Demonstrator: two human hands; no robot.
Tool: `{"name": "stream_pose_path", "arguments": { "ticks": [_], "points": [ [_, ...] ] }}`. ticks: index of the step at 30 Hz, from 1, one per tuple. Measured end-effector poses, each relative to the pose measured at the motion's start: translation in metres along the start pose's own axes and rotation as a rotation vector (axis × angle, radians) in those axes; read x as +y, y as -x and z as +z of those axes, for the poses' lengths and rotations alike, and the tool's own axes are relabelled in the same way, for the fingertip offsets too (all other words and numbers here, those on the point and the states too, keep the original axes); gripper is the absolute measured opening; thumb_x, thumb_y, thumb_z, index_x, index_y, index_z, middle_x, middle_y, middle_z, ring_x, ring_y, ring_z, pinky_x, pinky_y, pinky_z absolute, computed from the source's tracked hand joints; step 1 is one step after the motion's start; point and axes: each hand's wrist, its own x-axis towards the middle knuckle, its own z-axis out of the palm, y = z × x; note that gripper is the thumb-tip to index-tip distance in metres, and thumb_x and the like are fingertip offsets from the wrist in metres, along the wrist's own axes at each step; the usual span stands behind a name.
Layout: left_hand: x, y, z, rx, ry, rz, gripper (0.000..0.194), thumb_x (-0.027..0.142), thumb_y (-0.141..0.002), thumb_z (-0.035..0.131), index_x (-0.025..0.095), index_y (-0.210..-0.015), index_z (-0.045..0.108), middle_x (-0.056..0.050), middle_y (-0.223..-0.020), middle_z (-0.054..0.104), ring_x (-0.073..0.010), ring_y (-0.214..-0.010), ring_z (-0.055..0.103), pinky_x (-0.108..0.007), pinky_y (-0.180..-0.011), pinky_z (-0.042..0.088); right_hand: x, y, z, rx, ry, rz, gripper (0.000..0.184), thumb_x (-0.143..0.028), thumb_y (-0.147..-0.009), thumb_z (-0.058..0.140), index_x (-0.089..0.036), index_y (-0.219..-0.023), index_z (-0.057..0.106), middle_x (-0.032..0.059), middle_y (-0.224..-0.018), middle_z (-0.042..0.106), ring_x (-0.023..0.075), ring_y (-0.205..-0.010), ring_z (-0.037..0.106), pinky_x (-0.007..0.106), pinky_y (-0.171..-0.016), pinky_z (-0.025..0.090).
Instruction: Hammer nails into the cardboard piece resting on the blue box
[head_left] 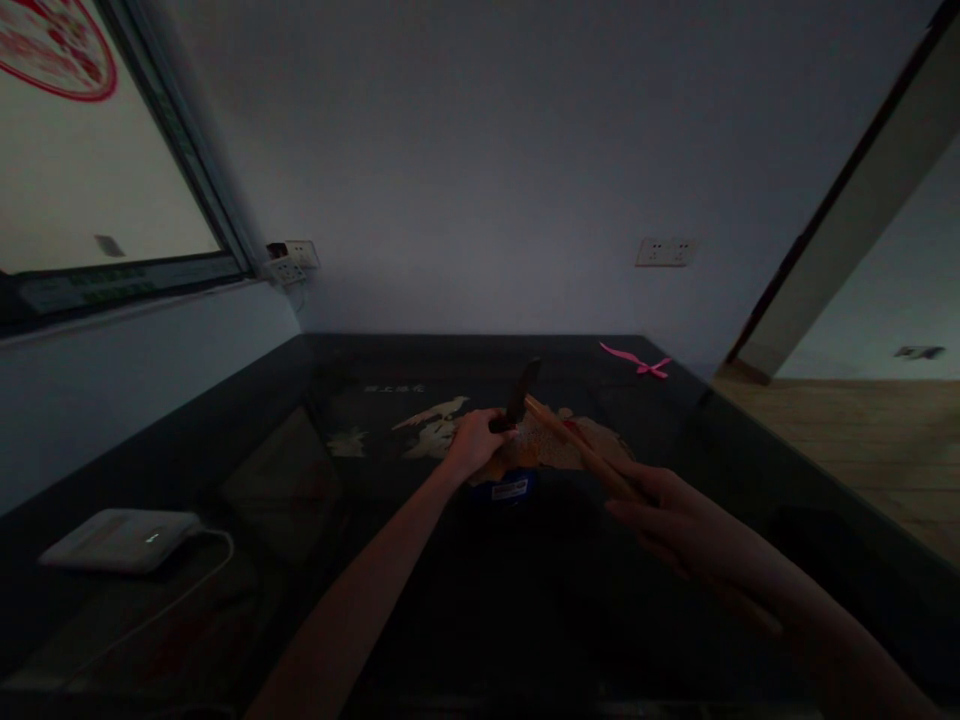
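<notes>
The left hand (474, 440) pinches a dark strip (523, 392) and the right hand (664, 500) wraps a wooden stick (581, 448), both above the worktop (585, 620). A glancing push from the stick could twist the strip from a loose pinch. The strip appears slim and tilted; the stick, long and brown; their contact is unclear.

On the dark glossy table (570, 590), a flat white rectangular device (116, 540) was placed near the left edge, a thin pink ribbon (643, 368) by the far right corner. Near the middle, a dark narrow tool (522, 392) was held in the left hand (476, 440); to its right, a long wooden stick (596, 464) in the right hand (675, 512).
</notes>
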Motion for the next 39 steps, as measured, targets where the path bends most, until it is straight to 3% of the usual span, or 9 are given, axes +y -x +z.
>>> {"name": "stream_pose_path", "arguments": {
  "ticks": [19,24,39],
  "points": [
    [0.003,0.001,0.0,-0.015,0.022,-0.011,0.013,0.022,-0.073,0.063,0.016,-0.083,0.066,-0.004,-0.084,0.069,-0.015,-0.077,0.063,-0.024,-0.073,0.047,0.0,0.004,-0.002,0.001,-0.057,-0.05,0.059,-0.039,-0.077,0.058,-0.021,-0.131,0.044,-0.0077,-0.049,0.044,0.0069,-0.034,0.038,0.017,-0.032,0.032],
    [0.001,0.0,-0.001,-0.012,-0.033,-0.016,0.016,0.024,-0.072,0.064,0.017,-0.087,0.067,-0.003,-0.087,0.07,-0.017,-0.082,0.063,-0.025,-0.074,0.046,0.005,0.001,0.002,-0.016,-0.064,0.018,0.058,-0.039,-0.077,0.058,-0.019,-0.129,0.046,-0.0068,-0.053,0.045,0.007,-0.038,0.039,0.017,-0.033,0.032],
    [0.002,0.0,-0.001,0.007,-0.039,-0.014,0.016,0.022,-0.072,0.064,0.015,-0.087,0.067,-0.003,-0.086,0.07,-0.0164,-0.079,0.063,-0.025,-0.073,0.046,0.007,0.003,0.004,-0.038,-0.07,0.008,0.056,-0.038,-0.078,0.057,-0.02,-0.13,0.045,-0.0078,-0.051,0.04,0.0068,-0.036,0.036,0.017,-0.032,0.032]
  ]
}}
